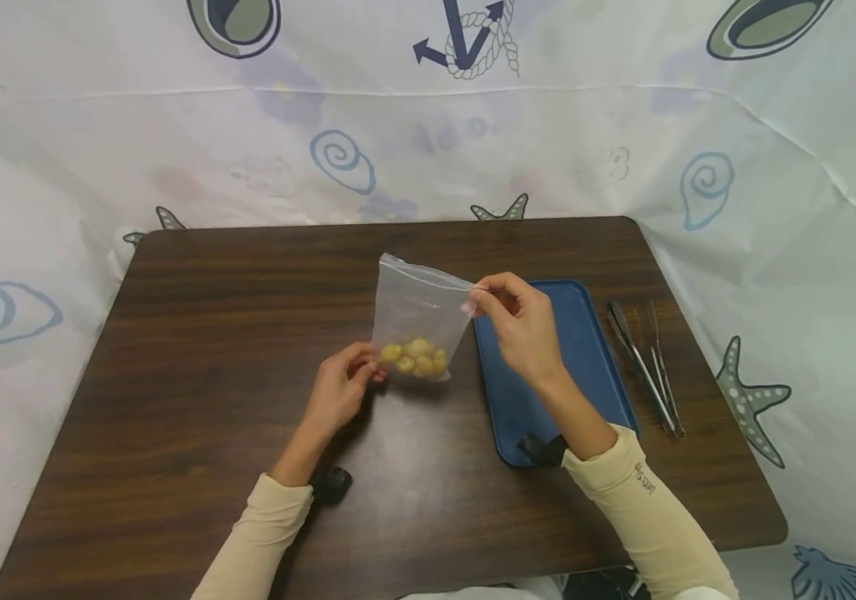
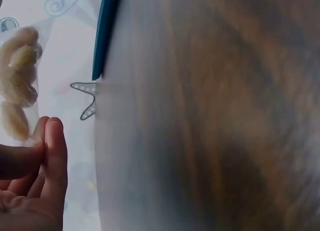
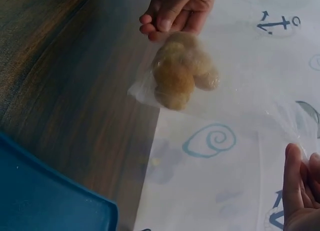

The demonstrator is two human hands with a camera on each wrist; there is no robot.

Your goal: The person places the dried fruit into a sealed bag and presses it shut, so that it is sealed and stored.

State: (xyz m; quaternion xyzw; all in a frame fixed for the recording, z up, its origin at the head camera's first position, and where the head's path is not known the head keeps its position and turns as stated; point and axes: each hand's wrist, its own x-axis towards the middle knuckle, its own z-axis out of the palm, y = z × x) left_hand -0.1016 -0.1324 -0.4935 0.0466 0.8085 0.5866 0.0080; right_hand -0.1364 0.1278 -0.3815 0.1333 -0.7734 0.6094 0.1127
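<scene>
A clear zip bag [image 1: 422, 304] hangs tilted above the table, with several yellowish roundish pieces [image 1: 417, 357] gathered at its bottom; what they are I cannot tell. My right hand [image 1: 521, 325] pinches the bag's upper right corner by the zip edge. Down at the lower left corner, my left hand [image 1: 342, 383] pinches the bag between thumb and fingers. In the left wrist view the left hand [image 2: 37, 176] has its fingertips at the bag's edge, beside the pieces. The right wrist view shows both hands at opposite corners, with the bag [image 3: 240, 96] stretched between them.
A blue tray [image 1: 503, 417] lies under my right forearm. To its right are metal tongs [image 1: 641, 367] and a second slim metal utensil [image 1: 660, 358]. The dark wooden table [image 1: 195, 375] meets a patterned white cloth [image 1: 585, 133] behind it.
</scene>
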